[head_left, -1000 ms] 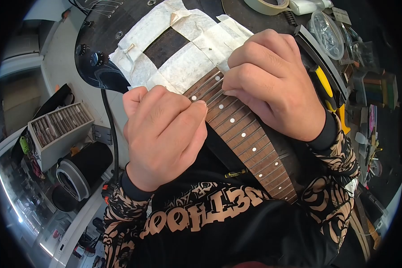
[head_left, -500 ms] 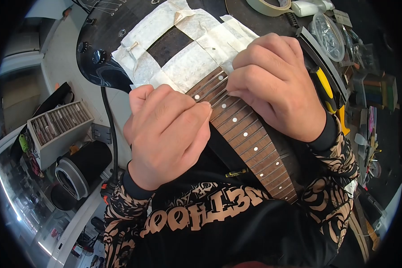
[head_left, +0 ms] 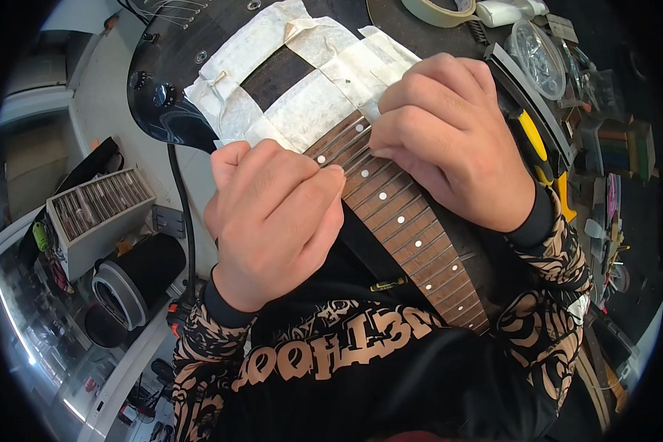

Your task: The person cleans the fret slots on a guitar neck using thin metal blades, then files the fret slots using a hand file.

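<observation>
A dark electric guitar lies before me, its brown fretboard with white dot inlays running down toward my body. Pale masking tape covers the body around the end of the fretboard. My left hand is closed at the left edge of the fretboard, thumb and fingers pinched together over the upper frets. Across from it, my right hand is also closed, fingertips curled down at the right edge. Whatever either pinch holds is hidden or too small to make out.
At the upper right are a tape roll, a clear round container and a yellow-and-black handled tool. A box of packets and a black cylinder stand at lower left. A small yellow-labelled item lies near my shirt.
The guitar and fretboard have shifted very slightly leftward in view. Both hands have moved slightly with it, keeping the same closed grip.
</observation>
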A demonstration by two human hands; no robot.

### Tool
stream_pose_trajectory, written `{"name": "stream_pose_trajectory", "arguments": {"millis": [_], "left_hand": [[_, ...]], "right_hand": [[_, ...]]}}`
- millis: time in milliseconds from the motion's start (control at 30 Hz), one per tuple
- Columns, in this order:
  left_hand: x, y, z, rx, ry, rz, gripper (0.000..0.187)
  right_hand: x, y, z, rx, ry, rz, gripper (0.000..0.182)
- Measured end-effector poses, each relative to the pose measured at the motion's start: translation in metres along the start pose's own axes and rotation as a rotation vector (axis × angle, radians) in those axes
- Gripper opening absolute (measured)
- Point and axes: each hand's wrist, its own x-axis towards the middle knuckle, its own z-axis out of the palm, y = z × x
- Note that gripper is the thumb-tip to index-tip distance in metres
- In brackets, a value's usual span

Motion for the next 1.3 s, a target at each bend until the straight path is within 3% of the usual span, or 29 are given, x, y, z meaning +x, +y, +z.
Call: {"name": "stream_pose_trajectory", "arguments": {"millis": [300, 433, 467, 833, 1033, 1300], "left_hand": [[0.003, -0.005, -0.008, -0.068, 0.016, -0.034, 0.026], [0.009, -0.017, -0.017, -0.071, 0.118, -0.108, 0.023], [0.010, -0.017, -0.019, -0.072, 0.121, -0.120, 0.023], [0.015, -0.004, -0.016, -0.076, -0.057, -0.069, 0.022], [0.019, 0.004, -0.015, -0.021, -0.071, -0.109, 0.024], [0.021, 0.008, -0.010, 0.080, -0.028, 0.011, 0.029]], "right_hand": [[0.005, 0.004, -0.014, 0.060, -0.010, 0.017, 0.030], [0.012, 0.022, -0.025, 0.124, 0.135, 0.110, 0.042], [0.010, 0.025, -0.030, 0.111, 0.091, 0.130, 0.046], [0.009, 0.017, -0.016, 0.151, -0.055, 0.046, 0.030], [0.007, 0.013, -0.011, 0.173, 0.002, 0.081, 0.031], [0.004, 0.006, -0.007, 0.095, 0.071, 0.066, 0.032]]}}
